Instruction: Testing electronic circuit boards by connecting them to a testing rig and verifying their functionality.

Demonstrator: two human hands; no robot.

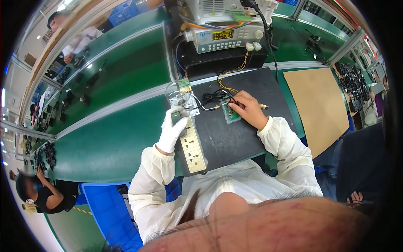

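My left hand, in a white glove, grips a small black power adapter with a lit green light. It is at the far end of a cream power strip; whether it is plugged in is hidden. My bare right hand pinches a black cable's plug end over a green circuit board; the fingertips partly cover that end. A coil of black cable lies just beyond the board. A round clear disc-like object stands past my left hand.
Under the work lies a black mat on a green bench. A bench instrument with a lit display stands behind, its yellow wires reaching the mat. Brown cardboard lies at right, a blue bin at lower left. People work at left.
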